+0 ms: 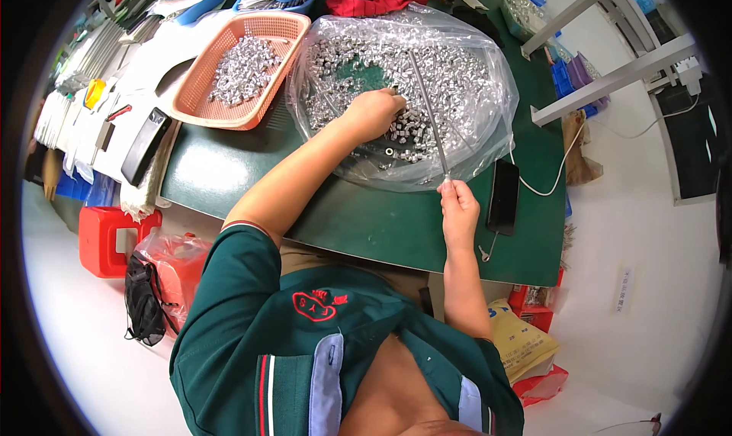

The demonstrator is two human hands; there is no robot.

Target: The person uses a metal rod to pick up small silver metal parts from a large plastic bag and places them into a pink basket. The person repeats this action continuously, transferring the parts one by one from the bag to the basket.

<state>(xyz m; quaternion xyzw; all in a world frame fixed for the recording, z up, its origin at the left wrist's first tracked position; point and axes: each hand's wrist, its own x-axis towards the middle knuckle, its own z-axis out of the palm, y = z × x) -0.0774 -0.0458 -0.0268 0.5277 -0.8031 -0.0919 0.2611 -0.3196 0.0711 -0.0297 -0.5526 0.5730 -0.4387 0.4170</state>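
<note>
Silvery metal parts (457,74) lie heaped on clear plastic (499,123) atop a green surface (366,230), seen from the head camera. The left arm stretches far and rightward, its left hand (371,115) bent over the heap, fingers curled; whether it grips a part cannot be told. The right hand (459,209), wrist nearly straight, pinches thumb and fingers around the near end of a thin metal rod (430,115) slanting far and left across the heap.
</note>
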